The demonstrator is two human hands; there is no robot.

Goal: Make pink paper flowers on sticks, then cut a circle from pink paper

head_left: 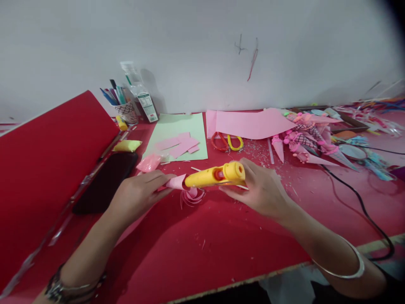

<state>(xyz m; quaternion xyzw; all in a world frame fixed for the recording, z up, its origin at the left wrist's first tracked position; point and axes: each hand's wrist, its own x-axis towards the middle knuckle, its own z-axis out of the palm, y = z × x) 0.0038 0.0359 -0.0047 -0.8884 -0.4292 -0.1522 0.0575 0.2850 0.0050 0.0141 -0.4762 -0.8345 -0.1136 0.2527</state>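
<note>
My right hand (261, 185) is closed around a yellow glue gun (210, 175), which points left. Its front end is at the open mouth of a small pink paper cone (177, 182); the nozzle is hidden by the paper. Between its fingers my left hand (137, 196) pinches the narrow end of that cone. Just below the cone, curled pink paper strips (192, 197) lie on the red tabletop (190, 253).
Pink paper cones (303, 143) are piled at the right, with a black cord (351, 190) running past. Scissors (234, 142) lie beneath a pink sheet (249, 124). Pink pieces rest on pale green paper (155, 131). A phone (106, 183), a bottle (144, 99) and a pen cup (127, 112) stand left.
</note>
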